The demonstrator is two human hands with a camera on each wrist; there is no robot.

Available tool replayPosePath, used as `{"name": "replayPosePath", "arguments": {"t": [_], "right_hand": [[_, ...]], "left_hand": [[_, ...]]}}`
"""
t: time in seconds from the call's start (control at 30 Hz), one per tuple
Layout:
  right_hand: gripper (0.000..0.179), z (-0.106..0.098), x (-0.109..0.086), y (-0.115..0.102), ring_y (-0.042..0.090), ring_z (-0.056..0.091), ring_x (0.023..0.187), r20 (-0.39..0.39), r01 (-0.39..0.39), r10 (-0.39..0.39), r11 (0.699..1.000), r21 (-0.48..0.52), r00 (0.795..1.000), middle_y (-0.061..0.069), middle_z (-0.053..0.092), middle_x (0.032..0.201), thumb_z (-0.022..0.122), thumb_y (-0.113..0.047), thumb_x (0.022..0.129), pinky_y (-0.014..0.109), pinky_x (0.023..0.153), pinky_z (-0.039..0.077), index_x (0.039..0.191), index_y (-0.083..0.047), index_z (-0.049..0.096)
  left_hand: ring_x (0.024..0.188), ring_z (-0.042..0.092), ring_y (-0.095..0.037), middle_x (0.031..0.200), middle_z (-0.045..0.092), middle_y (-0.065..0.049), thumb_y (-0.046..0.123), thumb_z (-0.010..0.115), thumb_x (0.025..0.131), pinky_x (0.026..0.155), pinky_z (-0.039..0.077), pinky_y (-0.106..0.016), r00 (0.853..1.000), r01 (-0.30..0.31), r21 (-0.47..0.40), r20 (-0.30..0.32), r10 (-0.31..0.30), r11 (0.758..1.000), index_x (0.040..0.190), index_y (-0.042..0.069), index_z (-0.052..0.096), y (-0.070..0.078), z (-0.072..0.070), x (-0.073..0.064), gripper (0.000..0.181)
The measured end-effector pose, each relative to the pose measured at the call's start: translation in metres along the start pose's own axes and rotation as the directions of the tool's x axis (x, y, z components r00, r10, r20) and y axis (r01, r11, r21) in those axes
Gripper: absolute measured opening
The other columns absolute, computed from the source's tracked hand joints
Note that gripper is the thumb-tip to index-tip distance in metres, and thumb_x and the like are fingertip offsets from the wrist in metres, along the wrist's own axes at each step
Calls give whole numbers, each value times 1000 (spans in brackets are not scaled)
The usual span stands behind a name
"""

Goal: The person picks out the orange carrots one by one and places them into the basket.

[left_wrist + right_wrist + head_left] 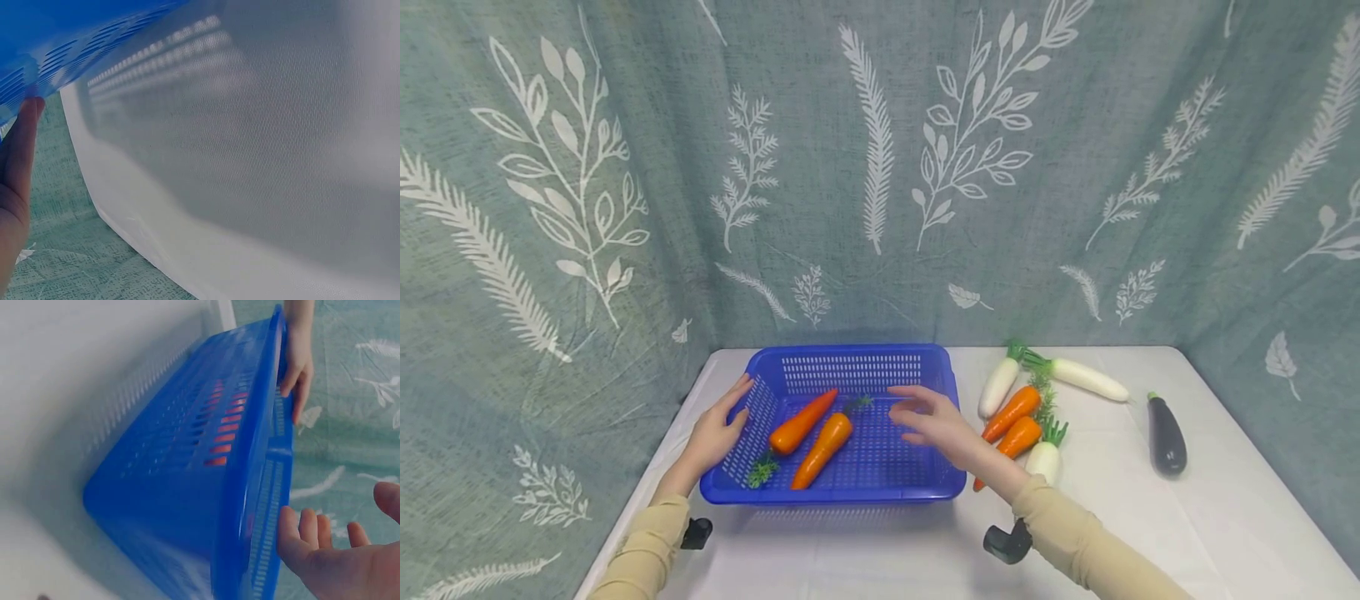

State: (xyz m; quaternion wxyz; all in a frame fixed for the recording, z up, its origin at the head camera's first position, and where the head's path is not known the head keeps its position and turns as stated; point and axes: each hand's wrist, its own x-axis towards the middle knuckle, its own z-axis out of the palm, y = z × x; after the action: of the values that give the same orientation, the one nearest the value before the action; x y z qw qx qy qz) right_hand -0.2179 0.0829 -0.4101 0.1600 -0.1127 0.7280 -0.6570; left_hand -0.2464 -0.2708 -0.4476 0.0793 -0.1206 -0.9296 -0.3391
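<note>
A blue plastic basket [831, 496] with slotted walls stands on the table, and two orange carrots [805, 423] with green tops lie inside it. At the basket's left rim is my left hand [713, 433], its fingers extended; in the left wrist view a fingertip [31, 109] meets the blue wall. My right hand [934, 423] hovers over the basket's right part, fingers loosely bent and nothing between them. The right wrist view has this hand [350, 565] beside the basket's rim, palm empty, with the left hand [300, 362] at the far end.
Right of the basket lie two more carrots [1017, 410] and several white radishes [1086, 379] with green tops, one partly hidden by my right forearm. Farther right is a dark eggplant [1167, 437]. A green leaf-patterned curtain [880, 167] surrounds the white table [1150, 533].
</note>
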Motion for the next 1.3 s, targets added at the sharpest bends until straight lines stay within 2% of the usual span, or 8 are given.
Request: {"name": "replayPosePath", "arguments": {"t": [0.2,0.4,0.53,0.9,0.97,1.0,1.13,1.3], "right_hand": [[52,-17,-5,2,39,54,121,-15,29,-30,999,-38,999,24,54,129,59,-19,93,44,96,51,139,-2,44],[51,-32,-12,6,33,57,118,-87,56,-65,994,-93,994,21,56,129,61,-19,92,41,96,52,139,-5,46],[50,-42,-17,8,34,57,119,-136,69,-81,993,-92,987,24,54,130,60,-19,92,40,96,51,138,-6,46],[49,-68,-24,13,35,58,117,-260,7,-22,998,-57,965,28,54,130,58,-14,92,46,98,49,138,-2,46],[48,-73,-26,13,30,61,112,-278,-5,-16,997,-74,961,29,53,130,57,-14,93,42,95,52,138,-2,46],[48,-76,-27,14,26,63,107,-288,-14,-10,997,-80,958,29,53,129,57,-15,93,40,94,53,137,-2,47],[49,-88,-31,17,13,65,93,-319,-40,5,994,-101,948,30,54,128,57,-15,93,40,92,54,137,1,45],[51,-99,-41,24,28,61,109,-363,-106,53,986,-129,930,31,50,131,56,-15,93,46,98,49,139,4,41]], "left_hand": [[136,32,-46,152,31,-22,0,46,94,110,27,-59,1000,7,-3,7,-7,1000,141,-4,39,-2,0,0,48],[135,33,-46,151,32,-22,0,46,94,109,27,-60,1000,-11,-12,-11,11,1000,141,-4,40,-2,3,0,47],[137,32,-44,152,31,-20,1,45,95,110,27,-59,1000,8,-23,4,-8,1000,142,-2,39,-2,3,-1,47],[137,31,-46,152,31,-20,1,46,95,110,26,-61,1000,1,-40,2,-1,999,142,-2,39,-4,0,1,48],[136,32,-46,152,32,-20,2,46,95,109,26,-61,1000,-19,-46,-17,19,999,141,-2,40,-4,0,0,47],[137,34,-41,152,34,-17,4,47,95,113,28,-53,999,-29,-37,-39,28,999,141,0,41,-5,1,-1,46],[135,35,-43,150,36,-18,4,47,94,111,29,-55,996,-58,-39,-68,55,998,140,-1,43,-6,3,-2,46],[136,30,-47,152,30,-21,1,45,95,109,26,-61,1000,-2,-36,3,2,999,142,-2,39,-3,0,0,48]]}}
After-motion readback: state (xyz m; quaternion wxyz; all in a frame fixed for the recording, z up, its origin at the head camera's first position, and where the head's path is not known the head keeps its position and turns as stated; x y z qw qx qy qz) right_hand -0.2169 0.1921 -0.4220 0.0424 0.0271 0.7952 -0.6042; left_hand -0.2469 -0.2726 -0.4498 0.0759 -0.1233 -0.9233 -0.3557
